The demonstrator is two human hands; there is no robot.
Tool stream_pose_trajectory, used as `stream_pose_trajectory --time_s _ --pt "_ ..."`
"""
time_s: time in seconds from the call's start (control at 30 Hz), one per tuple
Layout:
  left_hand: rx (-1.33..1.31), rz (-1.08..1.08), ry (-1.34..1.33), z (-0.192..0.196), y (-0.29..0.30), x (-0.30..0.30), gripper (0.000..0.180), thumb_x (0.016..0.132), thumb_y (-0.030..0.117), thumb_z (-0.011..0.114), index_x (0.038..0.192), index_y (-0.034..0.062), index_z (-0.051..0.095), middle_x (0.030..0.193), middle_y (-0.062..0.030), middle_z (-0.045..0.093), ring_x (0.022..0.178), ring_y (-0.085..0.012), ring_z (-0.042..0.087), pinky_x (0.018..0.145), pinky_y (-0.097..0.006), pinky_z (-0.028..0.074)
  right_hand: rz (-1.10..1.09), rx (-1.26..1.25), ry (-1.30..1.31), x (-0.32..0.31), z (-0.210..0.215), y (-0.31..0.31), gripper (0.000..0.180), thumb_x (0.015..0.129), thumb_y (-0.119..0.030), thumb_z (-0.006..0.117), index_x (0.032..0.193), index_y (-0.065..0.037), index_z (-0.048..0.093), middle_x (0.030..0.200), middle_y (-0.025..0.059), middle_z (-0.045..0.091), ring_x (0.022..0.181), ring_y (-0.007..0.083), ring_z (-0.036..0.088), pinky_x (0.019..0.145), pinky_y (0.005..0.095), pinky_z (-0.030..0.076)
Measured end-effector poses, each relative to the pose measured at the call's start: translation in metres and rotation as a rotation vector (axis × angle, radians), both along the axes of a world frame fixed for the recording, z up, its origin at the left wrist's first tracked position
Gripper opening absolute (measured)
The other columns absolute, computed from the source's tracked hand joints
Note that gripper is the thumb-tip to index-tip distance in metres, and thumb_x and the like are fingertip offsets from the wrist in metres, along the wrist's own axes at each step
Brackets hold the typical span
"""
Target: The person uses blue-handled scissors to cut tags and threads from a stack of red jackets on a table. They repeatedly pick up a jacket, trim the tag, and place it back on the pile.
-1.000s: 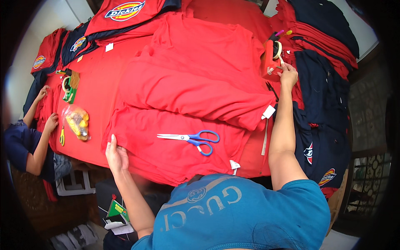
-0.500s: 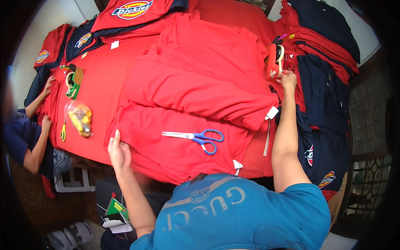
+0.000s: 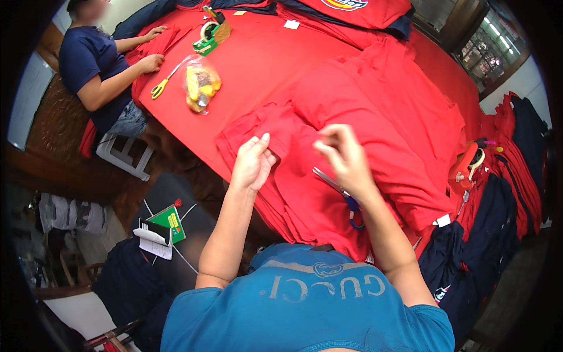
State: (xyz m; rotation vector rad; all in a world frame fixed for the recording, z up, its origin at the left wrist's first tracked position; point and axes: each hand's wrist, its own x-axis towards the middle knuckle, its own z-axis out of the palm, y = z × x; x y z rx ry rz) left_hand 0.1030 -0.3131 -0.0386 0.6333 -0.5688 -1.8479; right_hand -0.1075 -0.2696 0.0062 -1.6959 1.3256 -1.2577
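A red garment (image 3: 375,117) lies folded on the red-covered table (image 3: 252,64). My left hand (image 3: 253,161) grips the near folded edge of it, thumb up. My right hand (image 3: 346,155) hovers blurred just to the right, fingers bunched over the cloth; whether it pinches fabric is unclear. Blue-handled scissors (image 3: 346,199) lie on the garment, partly under my right wrist.
A red tape dispenser (image 3: 466,167) sits at the right by stacked navy garments (image 3: 469,258). Far left lie a bag of yellow items (image 3: 200,88), yellow scissors (image 3: 159,87) and a green tape dispenser (image 3: 208,35). A co-worker in navy (image 3: 88,58) sits there on a white stool (image 3: 123,155).
My right hand left the red tape dispenser and came to the garment over the scissors. My left hand moved up onto the folded edge. The view swung left.
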Motion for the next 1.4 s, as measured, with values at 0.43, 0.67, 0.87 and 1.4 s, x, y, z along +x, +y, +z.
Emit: stream_pose_trajectory --time_s 0.43,0.67,0.87,1.4 --pt "-0.032 0.061 -0.156 0.010 0.019 0.000 0.015 0.098 0.013 0.052 0.106 0.0014 0.058 0.107 -0.0097 0.065 0.097 -0.0167 0.064 0.090 -0.033 0.050 0.009 0.017 -0.018 0.053 -0.031 -0.037 0.014 0.090 -0.001 0.060 0.095 0.000 0.047 0.078 0.0101 0.061 0.074 0.0142 0.062 0.067 0.0284 0.050" --pt "-0.198 0.183 -0.314 0.013 0.009 -0.014 0.012 0.090 0.001 0.061 0.102 -0.0014 0.061 0.100 -0.0091 0.067 0.092 -0.0142 0.063 0.083 -0.028 0.051 0.020 0.230 0.110 0.049 -0.028 -0.037 0.018 0.090 -0.010 0.063 0.092 -0.003 0.046 0.070 0.0123 0.058 0.062 0.0225 0.061 0.057 0.0338 0.045" --pt "-0.079 0.140 -0.222 0.002 0.007 -0.011 0.021 0.090 -0.002 0.058 0.111 -0.0027 0.059 0.104 -0.0096 0.066 0.095 -0.0175 0.064 0.087 -0.032 0.051 0.084 0.017 0.013 0.046 -0.043 -0.028 0.024 0.090 -0.015 0.064 0.098 -0.003 0.045 0.074 0.0132 0.057 0.066 0.0244 0.060 0.060 0.0345 0.046" --pt "0.065 0.215 0.079 -0.017 -0.022 0.017 0.036 0.098 0.023 0.052 0.123 -0.0026 0.052 0.127 -0.0126 0.056 0.117 -0.0219 0.055 0.101 -0.040 0.045 -0.067 0.231 0.849 -0.071 -0.007 0.133 0.049 0.075 -0.010 0.071 0.122 -0.004 0.057 0.095 0.0148 0.054 0.092 0.0329 0.057 0.076 0.0402 0.047"
